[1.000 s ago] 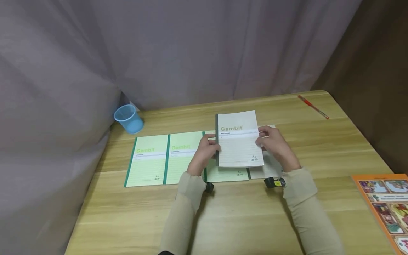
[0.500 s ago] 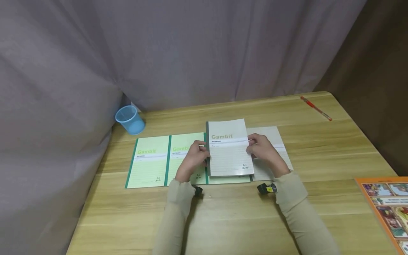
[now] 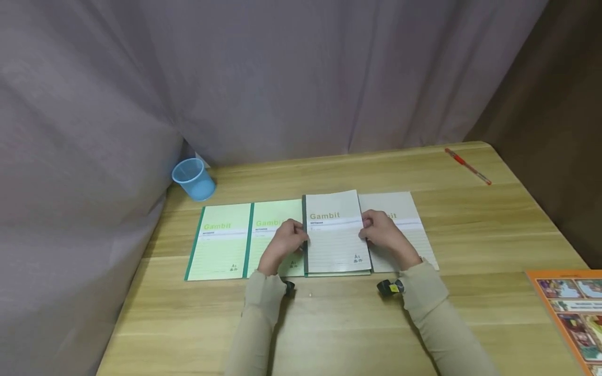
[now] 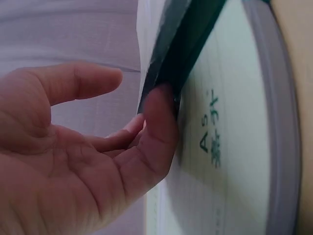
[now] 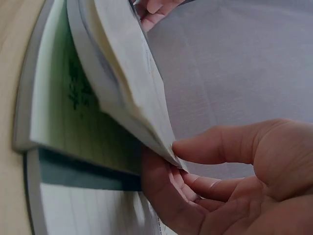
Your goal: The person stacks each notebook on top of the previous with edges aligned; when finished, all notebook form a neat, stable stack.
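A pale grey Gambit notebook (image 3: 331, 245) with a dark spine is tilted over a light green notebook (image 4: 234, 127), covering most of it. My right hand (image 3: 386, 233) pinches the right edge between thumb and fingers, shown closely in the right wrist view. At the spine, the bent fingers of my left hand (image 3: 283, 243) touch the edge from below. The left thumb stands apart from the cover in the left wrist view. Two more green notebooks, the far left one (image 3: 221, 250) and its neighbour (image 3: 261, 248), lie alongside. Another pale grey notebook (image 3: 414, 230) lies partly under my right hand.
A blue cup (image 3: 194, 180) stands tilted at the table's back left, by the grey curtain (image 3: 263, 78). A red pen (image 3: 467, 166) lies at the back right. An orange-bordered picture sheet (image 3: 564, 303) is at the right front of the wooden table (image 3: 348, 334).
Both hands have brought the grey notebook left and down, from above the row to close over the third green notebook. More of the right-hand grey notebook shows now.
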Tool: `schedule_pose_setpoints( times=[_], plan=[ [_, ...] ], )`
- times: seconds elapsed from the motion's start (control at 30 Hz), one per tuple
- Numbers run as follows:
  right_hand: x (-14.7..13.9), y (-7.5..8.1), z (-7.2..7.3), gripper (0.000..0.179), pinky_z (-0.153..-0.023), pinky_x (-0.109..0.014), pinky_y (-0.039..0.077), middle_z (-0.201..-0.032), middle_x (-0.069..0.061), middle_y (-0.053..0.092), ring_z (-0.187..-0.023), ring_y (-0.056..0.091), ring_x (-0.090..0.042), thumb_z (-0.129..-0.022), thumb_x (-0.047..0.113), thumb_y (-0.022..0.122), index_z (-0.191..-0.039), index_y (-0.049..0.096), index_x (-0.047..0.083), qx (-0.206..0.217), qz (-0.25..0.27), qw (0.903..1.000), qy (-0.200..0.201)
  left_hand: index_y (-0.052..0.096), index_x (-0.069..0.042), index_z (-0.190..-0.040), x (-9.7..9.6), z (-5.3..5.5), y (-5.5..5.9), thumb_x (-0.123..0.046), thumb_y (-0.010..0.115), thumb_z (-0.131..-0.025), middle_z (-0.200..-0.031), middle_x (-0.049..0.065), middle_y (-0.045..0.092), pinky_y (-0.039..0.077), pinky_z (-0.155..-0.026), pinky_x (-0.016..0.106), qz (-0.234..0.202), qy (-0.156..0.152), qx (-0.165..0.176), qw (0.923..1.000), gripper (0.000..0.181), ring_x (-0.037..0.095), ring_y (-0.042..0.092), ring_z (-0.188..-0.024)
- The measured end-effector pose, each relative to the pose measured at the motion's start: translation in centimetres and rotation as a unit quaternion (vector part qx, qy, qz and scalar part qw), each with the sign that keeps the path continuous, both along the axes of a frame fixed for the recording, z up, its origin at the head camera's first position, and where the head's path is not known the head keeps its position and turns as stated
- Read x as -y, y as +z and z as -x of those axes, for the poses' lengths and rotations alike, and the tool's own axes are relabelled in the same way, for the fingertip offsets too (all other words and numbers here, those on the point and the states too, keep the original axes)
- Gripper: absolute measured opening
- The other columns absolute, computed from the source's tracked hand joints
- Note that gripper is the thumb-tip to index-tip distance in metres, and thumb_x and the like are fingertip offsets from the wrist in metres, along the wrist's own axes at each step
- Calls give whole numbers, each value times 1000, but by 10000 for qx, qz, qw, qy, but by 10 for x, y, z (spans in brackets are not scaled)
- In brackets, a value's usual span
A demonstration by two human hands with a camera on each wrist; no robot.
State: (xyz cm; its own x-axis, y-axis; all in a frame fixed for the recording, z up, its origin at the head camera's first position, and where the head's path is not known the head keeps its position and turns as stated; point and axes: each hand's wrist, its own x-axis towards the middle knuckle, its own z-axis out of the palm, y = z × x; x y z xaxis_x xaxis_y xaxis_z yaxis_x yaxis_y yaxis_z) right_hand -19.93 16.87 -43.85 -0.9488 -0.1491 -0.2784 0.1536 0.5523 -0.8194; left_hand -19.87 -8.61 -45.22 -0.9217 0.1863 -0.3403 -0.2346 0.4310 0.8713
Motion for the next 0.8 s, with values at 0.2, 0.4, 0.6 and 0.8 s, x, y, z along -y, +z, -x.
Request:
schedule_pose_setpoints(
  times=[0.2, 0.4, 0.6, 0.8],
  plan=[
    [-1, -7, -1, 45, -65, -29, 52, -95, -17, 56, -77, 56, -22, -84, -7, 61, -126, 52, -19, -59, -121, 9999, 93, 56, 10, -123, 1, -1, 0, -5, 61, -93, -90, 12, 61, 47, -59, 26, 641, -218, -276, 9973, 34, 18, 55, -70],
    [0, -12, 0, 40, -66, -31, 50, -91, -16, 57, -76, 57, -23, -82, -5, 64, -119, 56, -18, -368, -505, 9978, 212, 60, 10, -116, 1, -1, 1, -7, 62, -91, -91, 11, 60, 43, -62, 28, 1161, -514, -578, 9902, 30, 20, 53, -75],
    [2, -11, -2, 33, -66, -33, 46, -88, -14, 56, -78, 53, -26, -79, -4, 64, -110, 59, -15, -570, -974, 9934, 193, 60, 11, -119, -1, 0, 0, -7, 63, -91, -93, 11, 61, 46, -65, 29, 1291, -478, -655, 9883, 33, 21, 54, -78],
    [5, -10, -1, 39, -67, -33, 46, -90, -14, 58, -80, 55, -26, -80, -1, 68, -116, 59, -15, -527, -1191, 9915, 22, 62, 11, -120, 0, 0, -1, -6, 64, -91, -89, 11, 62, 47, -64, 29, 1318, -406, -677, 9881, 35, 21, 56, -76]
  ],
)
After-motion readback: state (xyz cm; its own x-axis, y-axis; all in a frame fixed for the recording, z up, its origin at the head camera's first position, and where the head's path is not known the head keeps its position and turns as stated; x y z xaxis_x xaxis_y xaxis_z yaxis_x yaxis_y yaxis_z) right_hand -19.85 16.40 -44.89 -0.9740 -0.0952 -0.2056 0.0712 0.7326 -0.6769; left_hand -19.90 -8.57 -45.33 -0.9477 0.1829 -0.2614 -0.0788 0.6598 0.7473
